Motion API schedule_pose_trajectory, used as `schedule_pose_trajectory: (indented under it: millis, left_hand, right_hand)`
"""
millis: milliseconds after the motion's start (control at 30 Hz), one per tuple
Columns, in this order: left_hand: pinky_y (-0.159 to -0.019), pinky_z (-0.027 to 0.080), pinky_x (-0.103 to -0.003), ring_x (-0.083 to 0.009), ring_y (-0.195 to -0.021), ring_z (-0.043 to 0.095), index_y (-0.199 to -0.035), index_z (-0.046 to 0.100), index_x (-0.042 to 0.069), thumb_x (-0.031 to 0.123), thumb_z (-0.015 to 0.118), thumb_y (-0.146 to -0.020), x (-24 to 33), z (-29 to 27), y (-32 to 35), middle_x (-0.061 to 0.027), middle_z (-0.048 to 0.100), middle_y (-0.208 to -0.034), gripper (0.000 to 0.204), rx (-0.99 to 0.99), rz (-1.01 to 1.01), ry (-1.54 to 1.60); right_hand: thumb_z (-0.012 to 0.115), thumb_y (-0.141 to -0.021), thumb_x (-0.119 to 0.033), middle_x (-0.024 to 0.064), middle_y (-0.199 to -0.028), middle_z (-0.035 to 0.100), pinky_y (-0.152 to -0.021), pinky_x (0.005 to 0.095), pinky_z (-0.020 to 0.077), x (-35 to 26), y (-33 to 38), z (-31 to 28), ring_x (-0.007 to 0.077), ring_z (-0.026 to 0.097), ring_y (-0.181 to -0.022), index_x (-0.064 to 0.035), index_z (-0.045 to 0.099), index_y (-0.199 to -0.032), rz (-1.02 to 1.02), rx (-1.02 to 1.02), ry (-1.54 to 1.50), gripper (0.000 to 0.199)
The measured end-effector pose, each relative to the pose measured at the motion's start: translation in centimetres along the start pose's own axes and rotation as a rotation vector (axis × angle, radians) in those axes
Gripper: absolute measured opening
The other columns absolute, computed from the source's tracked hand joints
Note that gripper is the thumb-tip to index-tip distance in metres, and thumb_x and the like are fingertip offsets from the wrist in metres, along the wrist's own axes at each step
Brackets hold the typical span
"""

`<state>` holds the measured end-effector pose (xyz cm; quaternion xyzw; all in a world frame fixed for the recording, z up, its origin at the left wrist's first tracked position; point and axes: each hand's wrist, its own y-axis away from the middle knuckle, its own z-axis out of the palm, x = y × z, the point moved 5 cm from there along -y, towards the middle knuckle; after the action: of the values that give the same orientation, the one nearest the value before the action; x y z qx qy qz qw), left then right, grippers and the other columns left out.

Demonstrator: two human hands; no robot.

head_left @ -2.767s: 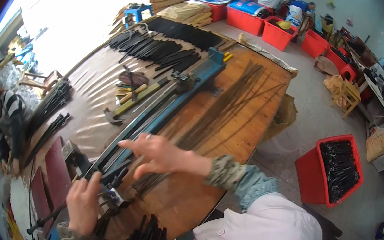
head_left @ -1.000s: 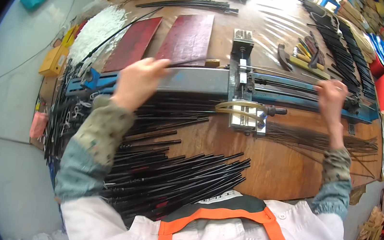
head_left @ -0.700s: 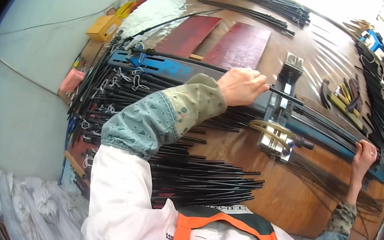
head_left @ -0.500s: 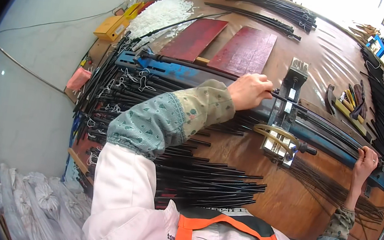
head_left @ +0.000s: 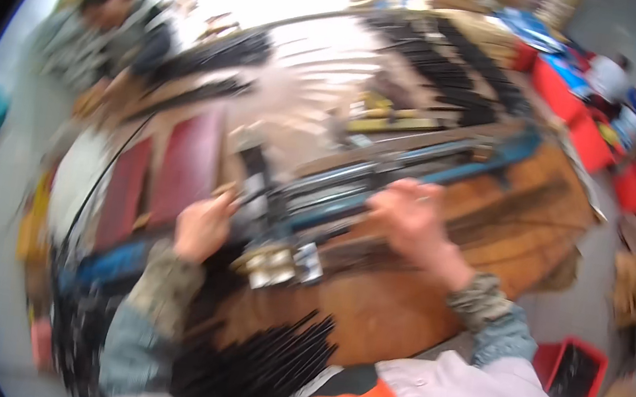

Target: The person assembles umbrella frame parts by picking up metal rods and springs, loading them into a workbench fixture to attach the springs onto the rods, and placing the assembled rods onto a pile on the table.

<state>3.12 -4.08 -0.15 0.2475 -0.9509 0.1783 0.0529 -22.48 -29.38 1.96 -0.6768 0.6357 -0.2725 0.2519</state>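
Motion smears much of the picture. A long blue rail fixture point(head_left: 492, 159) with dark rods along it crosses the bench, and a metal crosspiece point(head_left: 258, 178) stands over its middle. My left hand point(head_left: 202, 223) is just left of that crosspiece, fingers curled in a closed grip; whatever is in them is too blurred to name. Over the near edge of the rail, right of the crosspiece, hovers my right hand point(head_left: 415, 221), its fingers bent but smeared. A pile of thin black rods point(head_left: 265, 356) lies nearest me, between my forearms.
Two dark red boards point(head_left: 187, 165) lie behind my left hand, beside a white heap point(head_left: 79, 183). More black rods point(head_left: 440, 62) are at the back right, near yellowish tools point(head_left: 392, 121). Another person point(head_left: 114, 35) sits far left. Red bins point(head_left: 571, 384) stand off the bench's right side.
My view has swung to the right. My right hand has come from the rail's far right end toward the middle. My left hand stays near the crosspiece.
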Motion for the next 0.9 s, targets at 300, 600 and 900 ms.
schedule_pose_trajectory:
  millis: [300, 600, 900]
  left_hand:
    - [-0.062, 0.045, -0.055, -0.0453, -0.076, 0.063, -0.086, 0.053, 0.007, 0.021, 0.058, -0.1, 1.1, -0.6, -0.5, -0.0202, 0.062, -0.075, 0.02, 0.017, -0.009, -0.002]
    - [-0.062, 0.045, -0.053, -0.0448, -0.075, 0.061, -0.085, 0.052, 0.005, 0.015, 0.061, -0.097, 2.1, -1.0, 0.1, -0.0205, 0.059, -0.076, 0.018, 0.095, 0.041, 0.013]
    - [-0.072, 0.052, -0.049, -0.0377, -0.085, 0.066, -0.113, 0.066, 0.003, 0.01, 0.061, -0.092, -8.1, -1.3, 0.8, -0.0172, 0.068, -0.096, 0.023, 0.379, 0.532, -0.185]
  right_hand:
    - [0.076, -0.091, -0.028, -0.0009, -0.103, 0.073, -0.094, 0.0391, 0.0359, -2.2, 1.4, 2.7, 0.0196, 0.064, -0.107, -0.0125, 0.069, -0.123, 0.128, -0.041, -0.247, 0.036]
    - [0.07, -0.092, -0.007, 0.0143, -0.092, 0.063, -0.077, 0.0428, 0.0506, -3.1, 1.4, 6.8, 0.0362, 0.062, -0.086, -0.0024, 0.064, -0.109, 0.203, -0.086, -0.81, 0.018]
    - [0.075, -0.076, -0.034, 0.0121, -0.092, 0.065, -0.086, 0.047, 0.0467, -8.7, 6.9, 5.1, 0.0309, 0.063, -0.093, -0.0107, 0.063, -0.101, -0.142, -0.469, 0.034, 0.036]
